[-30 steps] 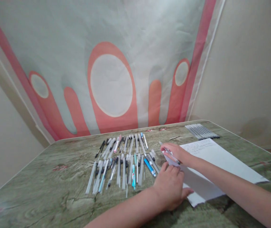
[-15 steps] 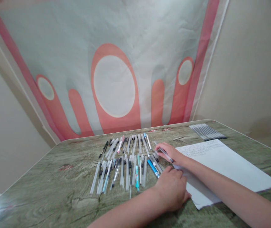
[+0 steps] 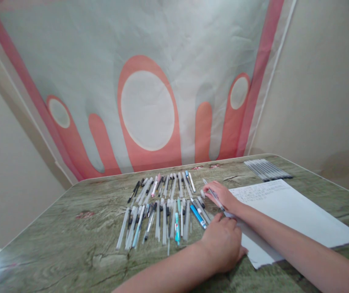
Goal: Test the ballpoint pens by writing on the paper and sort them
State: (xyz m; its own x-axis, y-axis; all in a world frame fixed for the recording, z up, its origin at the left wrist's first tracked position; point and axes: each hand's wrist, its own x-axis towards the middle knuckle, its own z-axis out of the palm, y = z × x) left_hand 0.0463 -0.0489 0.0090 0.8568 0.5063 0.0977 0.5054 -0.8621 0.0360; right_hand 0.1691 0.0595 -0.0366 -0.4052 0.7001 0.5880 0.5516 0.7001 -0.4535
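My right hand [image 3: 219, 195] is closed around a clear pen [image 3: 214, 194] with a dark end. It is held slanted beside the upper left edge of a white sheet of paper [image 3: 287, 219]. Several lines of handwriting show at the sheet's top. My left hand [image 3: 223, 244] rests palm down at the paper's left edge, its thumb apart from the bent fingers. The fingertips are partly hidden. Just left of it lie a blue marker [image 3: 198, 216] and several capped pens.
Two rows of pens lie across the table [image 3: 70, 240], among them a teal pen [image 3: 177, 228] and a pink-and-white pen [image 3: 154, 187]. A neat row of clear pens [image 3: 266, 169] lies at the far right. A patterned cloth [image 3: 162, 32] hangs behind the table.
My right hand, with the pen, has moved left off the written part of the sheet, then slightly back right. My left hand has drawn its fingers in. The view has shifted slightly.
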